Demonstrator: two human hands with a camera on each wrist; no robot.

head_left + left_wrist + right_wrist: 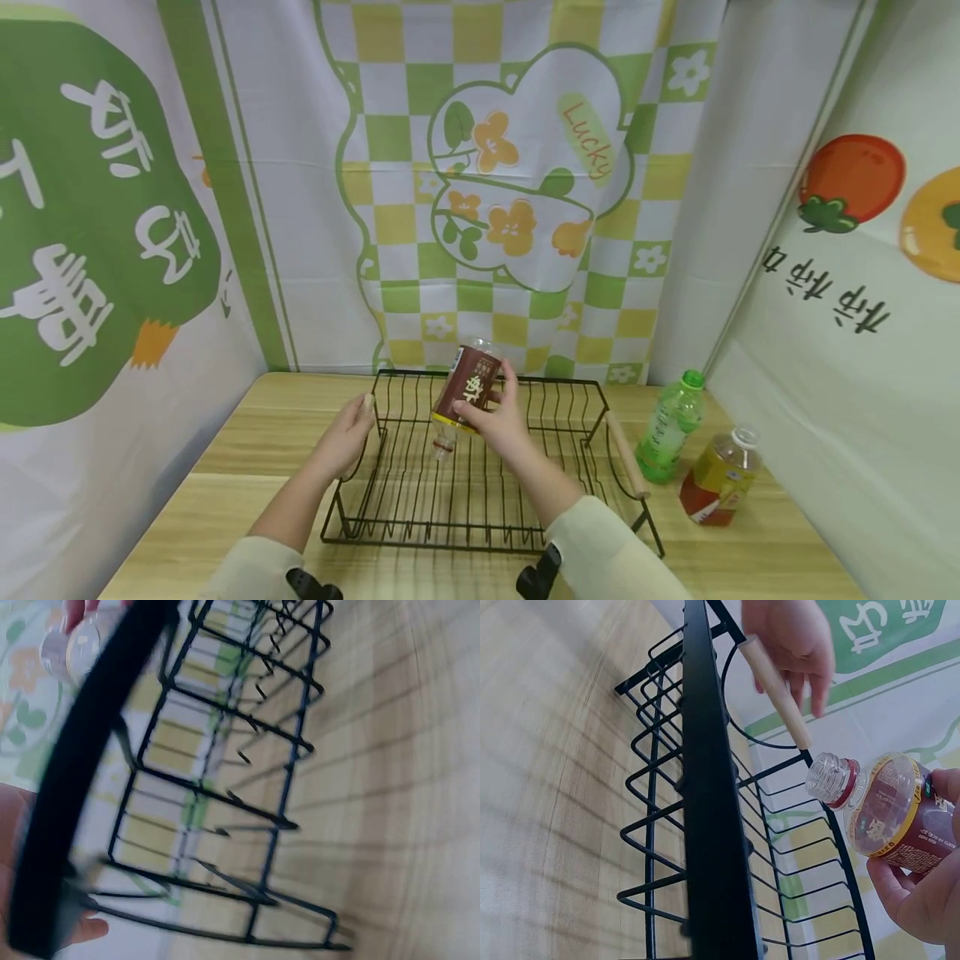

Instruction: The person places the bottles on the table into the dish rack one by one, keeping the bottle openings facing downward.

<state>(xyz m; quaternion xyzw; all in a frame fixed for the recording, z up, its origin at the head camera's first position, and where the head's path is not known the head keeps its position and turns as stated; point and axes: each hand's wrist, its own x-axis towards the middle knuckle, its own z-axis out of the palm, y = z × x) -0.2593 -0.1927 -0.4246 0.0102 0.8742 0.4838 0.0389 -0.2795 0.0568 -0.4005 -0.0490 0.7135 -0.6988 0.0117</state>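
My right hand (491,417) grips a clear plastic bottle (468,387) with a dark red-brown label, its neck tilted down and left over the black wire dish rack (487,546). The right wrist view shows the bottle's mouth (825,778) uncapped, with a red ring below it. At the rack's left end, my left hand (347,437) is beside the wooden handle (776,690). Its fingers (821,682) hang loosely past the handle, and none is seen wrapped over the handle's near side. Contact there is hard to tell.
To the right of the rack stand a green bottle (670,429) with a green cap and a yellow-and-red labelled bottle (720,479) with a white cap. The rack's right wooden handle (626,454) is close by them. Printed cloth (510,317) hangs behind the wooden table (240,483).
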